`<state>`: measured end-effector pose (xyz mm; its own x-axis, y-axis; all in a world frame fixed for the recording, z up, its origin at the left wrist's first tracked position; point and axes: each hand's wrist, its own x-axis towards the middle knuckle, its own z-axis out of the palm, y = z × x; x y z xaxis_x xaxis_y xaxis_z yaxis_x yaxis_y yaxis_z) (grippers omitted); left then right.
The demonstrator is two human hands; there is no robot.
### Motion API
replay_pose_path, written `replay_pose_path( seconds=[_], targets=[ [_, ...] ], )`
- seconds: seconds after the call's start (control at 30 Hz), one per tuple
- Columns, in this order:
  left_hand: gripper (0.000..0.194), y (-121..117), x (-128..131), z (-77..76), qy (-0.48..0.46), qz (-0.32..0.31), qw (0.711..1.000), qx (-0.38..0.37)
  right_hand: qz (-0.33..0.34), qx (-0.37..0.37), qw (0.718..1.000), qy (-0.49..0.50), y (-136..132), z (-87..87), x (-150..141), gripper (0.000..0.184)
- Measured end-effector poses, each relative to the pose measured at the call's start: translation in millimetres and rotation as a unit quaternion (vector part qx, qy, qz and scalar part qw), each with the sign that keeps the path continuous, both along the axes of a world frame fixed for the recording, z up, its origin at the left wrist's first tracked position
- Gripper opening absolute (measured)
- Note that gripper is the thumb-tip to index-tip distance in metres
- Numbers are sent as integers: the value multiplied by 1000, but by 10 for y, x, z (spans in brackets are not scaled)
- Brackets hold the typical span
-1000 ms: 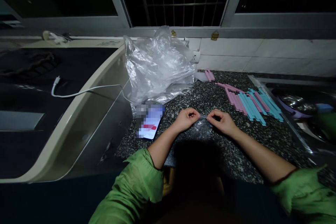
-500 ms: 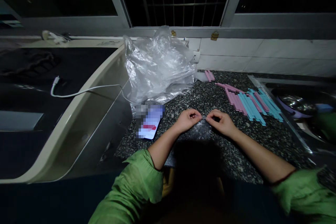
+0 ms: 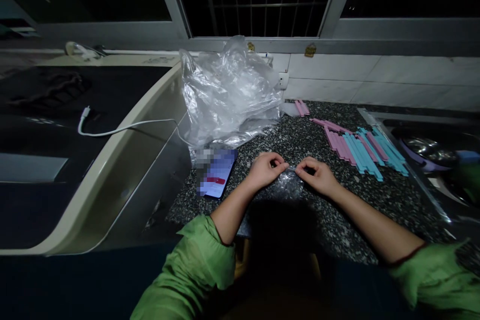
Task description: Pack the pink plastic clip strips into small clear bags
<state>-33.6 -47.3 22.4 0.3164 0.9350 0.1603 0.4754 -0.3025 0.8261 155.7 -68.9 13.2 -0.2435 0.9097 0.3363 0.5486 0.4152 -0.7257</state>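
Note:
A small clear plastic bag (image 3: 290,185) hangs down onto the dark speckled countertop (image 3: 258,145) from between my two hands. My left hand (image 3: 267,167) pinches one corner of its top edge between thumb and fingertips. At the other corner, my right hand (image 3: 317,174) holds the same edge in a like pinch, a short gap from the left. The bag is thin and crinkled, and I cannot make out anything inside it. Left of my left hand lies a phone (image 3: 221,172) with its screen lit.
A large crumpled clear plastic bag (image 3: 232,95) stands at the back left. Pink strips (image 3: 339,145) and blue strips (image 3: 362,155) lie in a group at the right, beside a sink with a metal bowl (image 3: 429,150). A white cable (image 3: 127,129) crosses the appliance (image 3: 150,155) on the left.
The view has shifted slightly. My fingertips are a little farther apart along the bag's top edge, and both hands keep their pinch on it.

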Motion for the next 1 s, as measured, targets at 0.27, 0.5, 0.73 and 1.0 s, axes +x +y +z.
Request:
replay_pose_path(
  seconds=[0.27, 0.5, 0.73, 1.0],
  targets=[
    [51, -8, -235, 48, 195, 229, 952, 52, -28, -1, 1000, 11, 22, -29, 20, 23],
    [19, 5, -22, -82, -37, 24, 998, 46, -13, 6, 1000, 1, 19, -29, 19, 22],
    [7, 18, 93, -133, -166, -37, 981, -95, 2, 2, 1000, -8, -2, -9, -13, 23],
    [5, 0, 95, -69, -154, -35, 980, -123, 7, 6, 1000, -5, -10, 6, -30, 20]
  ],
)
